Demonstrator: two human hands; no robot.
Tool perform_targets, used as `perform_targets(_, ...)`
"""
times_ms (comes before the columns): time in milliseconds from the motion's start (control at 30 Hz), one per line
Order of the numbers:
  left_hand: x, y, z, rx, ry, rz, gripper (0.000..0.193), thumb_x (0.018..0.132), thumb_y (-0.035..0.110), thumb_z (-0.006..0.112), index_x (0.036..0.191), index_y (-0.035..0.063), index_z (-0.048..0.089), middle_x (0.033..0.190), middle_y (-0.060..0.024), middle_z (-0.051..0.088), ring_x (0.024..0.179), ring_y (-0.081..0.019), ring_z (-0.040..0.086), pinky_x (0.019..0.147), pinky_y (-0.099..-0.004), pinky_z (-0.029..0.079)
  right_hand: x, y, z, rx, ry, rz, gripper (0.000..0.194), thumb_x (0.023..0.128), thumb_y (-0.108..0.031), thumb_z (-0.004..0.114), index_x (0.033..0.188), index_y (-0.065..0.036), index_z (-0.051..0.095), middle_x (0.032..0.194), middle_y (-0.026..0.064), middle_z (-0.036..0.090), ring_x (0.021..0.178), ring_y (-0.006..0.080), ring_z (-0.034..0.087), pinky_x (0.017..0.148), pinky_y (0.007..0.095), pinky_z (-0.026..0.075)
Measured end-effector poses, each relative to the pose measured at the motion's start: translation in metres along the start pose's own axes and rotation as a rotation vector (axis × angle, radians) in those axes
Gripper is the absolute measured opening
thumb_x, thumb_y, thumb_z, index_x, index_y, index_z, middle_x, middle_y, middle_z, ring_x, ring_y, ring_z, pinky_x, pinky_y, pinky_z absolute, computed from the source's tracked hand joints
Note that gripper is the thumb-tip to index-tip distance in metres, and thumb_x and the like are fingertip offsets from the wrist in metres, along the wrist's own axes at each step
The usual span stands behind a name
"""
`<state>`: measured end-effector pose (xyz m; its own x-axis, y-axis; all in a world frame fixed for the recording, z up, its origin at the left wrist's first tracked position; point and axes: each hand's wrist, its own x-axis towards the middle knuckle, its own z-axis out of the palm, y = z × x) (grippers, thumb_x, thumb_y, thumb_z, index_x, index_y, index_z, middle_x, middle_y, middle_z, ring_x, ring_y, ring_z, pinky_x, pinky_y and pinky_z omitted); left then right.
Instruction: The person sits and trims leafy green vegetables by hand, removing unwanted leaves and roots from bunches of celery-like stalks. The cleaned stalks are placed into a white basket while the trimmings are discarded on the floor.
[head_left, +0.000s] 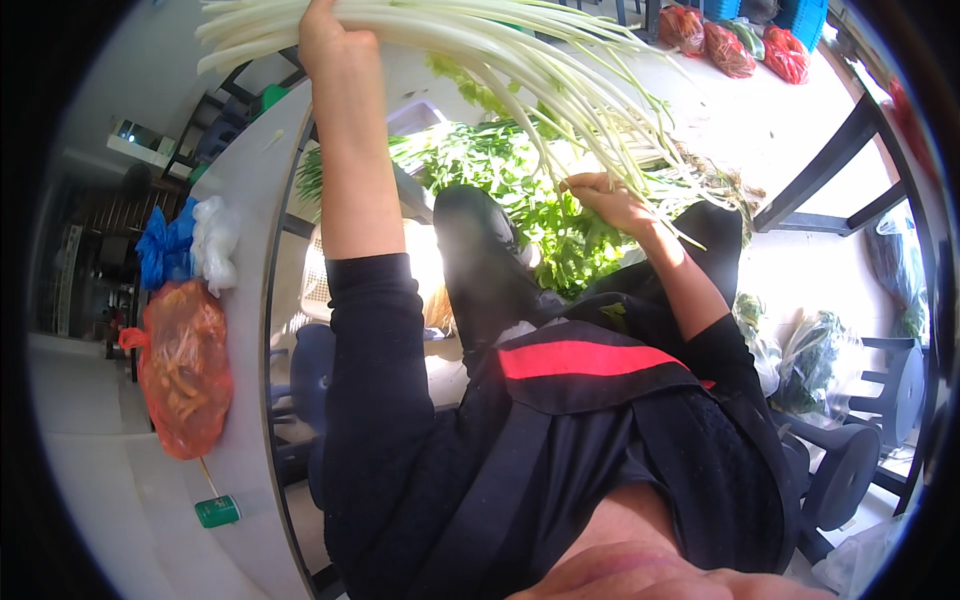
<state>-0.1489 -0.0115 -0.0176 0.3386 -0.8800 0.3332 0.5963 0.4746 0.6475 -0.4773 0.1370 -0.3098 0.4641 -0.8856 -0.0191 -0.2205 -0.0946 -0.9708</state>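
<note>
My left hand (335, 46) is closed around a thick bundle of long, pale celery stalks (480, 34). Their cut-looking white ends jut out at the left, while the thin green tips droop to the right. My right hand (611, 201) has its fingertips pinched at the thin stem ends, under the drooping tips. Part of that hand is hidden by stalks. Between and beyond my knees lies a heap of leafy greens (480, 161), with celery leaves (574, 251) below my right hand.
At my left a white table (251, 360) holds a red bag (184, 367), blue bag (166, 240), white bag (214, 244) and green can (217, 511). Dark stools (832, 465) and bagged greens (814, 367) stand at right. Red bags (786, 54) sit on the far floor.
</note>
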Motion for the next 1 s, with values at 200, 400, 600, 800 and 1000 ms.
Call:
perform_targets(200, -0.017, -0.003, 0.019, 0.023, 0.002, -0.043, 0.013, 0.080, 0.007, 0.068, 0.089, -0.0003, 0.060, 0.082, -0.0134, 0.065, 0.079, -0.0296, 0.064, 0.077, -0.0432, 0.054, 0.019, 0.005, 0.013, -0.089, 0.154, 0.046, 0.021, 0.093, -0.025, 0.050, 0.093, -0.018, 0.070, 0.065, -0.0018, 0.055, 0.063, 0.0099, 0.053, 0.060, 0.0295, 0.042)
perform_targets(400, -0.032, 0.002, 0.041, 0.015, 0.015, -0.019, 0.015, 0.083, 0.009, 0.065, 0.094, -0.0004, 0.059, 0.089, -0.0152, 0.064, 0.086, -0.0314, 0.063, 0.082, -0.0468, 0.053, 0.015, 0.020, 0.011, 0.330, -0.216, 0.119, 0.029, 0.100, -0.016, 0.053, 0.123, -0.021, 0.071, 0.082, -0.0050, 0.064, 0.077, 0.0084, 0.056, 0.070, 0.0281, 0.046)
perform_targets(600, -0.039, 0.024, 0.056, 0.017, -0.030, 0.024, 0.018, 0.086, 0.011, 0.062, 0.098, -0.0012, 0.057, 0.092, -0.0170, 0.063, 0.089, -0.0333, 0.062, 0.084, -0.0481, 0.052, 0.004, 0.025, 0.041, -0.043, -0.275, -0.029, 0.039, 0.098, -0.026, 0.064, 0.134, -0.010, 0.062, 0.101, 0.0034, 0.071, 0.089, 0.0096, 0.061, 0.083, 0.0260, 0.049)
perform_targets(800, -0.035, 0.036, 0.047, 0.050, 0.028, 0.097, 0.022, 0.085, 0.010, 0.065, 0.101, -0.0025, 0.057, 0.095, -0.0178, 0.064, 0.093, -0.0354, 0.062, 0.086, -0.0493, 0.052, -0.012, 0.015, 0.068, -0.215, 0.053, -0.072, 0.043, 0.085, -0.036, 0.075, 0.112, -0.003, 0.071, 0.096, 0.0215, 0.071, 0.090, 0.0283, 0.069, 0.082, 0.0385, 0.053)
perform_targets(1000, -0.004, 0.057, 0.014, 0.065, 0.058, 0.139, 0.025, 0.083, 0.010, 0.068, 0.101, -0.0028, 0.058, 0.097, -0.0170, 0.065, 0.097, -0.0347, 0.063, 0.088, -0.0472, 0.052, -0.040, 0.014, 0.060, -0.308, 0.336, -0.104, 0.035, 0.090, -0.024, 0.065, 0.117, -0.002, 0.065, 0.095, 0.0224, 0.069, 0.084, 0.0336, 0.067, 0.080, 0.0395, 0.051)
